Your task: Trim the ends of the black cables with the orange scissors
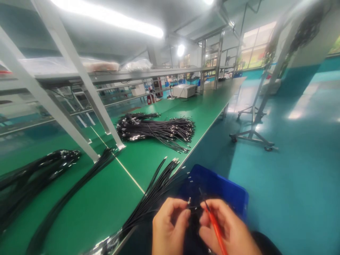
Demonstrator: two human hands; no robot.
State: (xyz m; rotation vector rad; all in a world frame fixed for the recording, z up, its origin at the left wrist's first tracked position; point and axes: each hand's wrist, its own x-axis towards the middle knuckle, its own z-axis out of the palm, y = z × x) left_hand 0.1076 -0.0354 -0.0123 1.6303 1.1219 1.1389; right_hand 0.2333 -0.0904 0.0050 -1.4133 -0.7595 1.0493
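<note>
The fingers of our left hand (pixel 169 225) are nearly closed, thumb and forefinger pinching a small metal end (pixel 189 200) that points toward 12 o'clock. In our right hand (pixel 230 225) the fingers curl closed round a red-handled tool (pixel 215 226), its thin dark tip toward 11 and its handle toward 5. Between them we see a short dark piece running roughly from 9 to 3; we cannot tell whether it joins the metal end.

We judge the metal end light, hard and a little slippery, best taken just behind its tip. The tool looks light and stiff, best held low on its handle.

Just beyond, a bundle of black cables (pixel 156 193) lies over the bench (pixel 106 198) edge, long axis from 7 to 1, probably springy and heavier together. A blue bin (pixel 221 187) sits at 1 o'clock, and a cable pile (pixel 159 129) rests on the bench toward 11.
</note>
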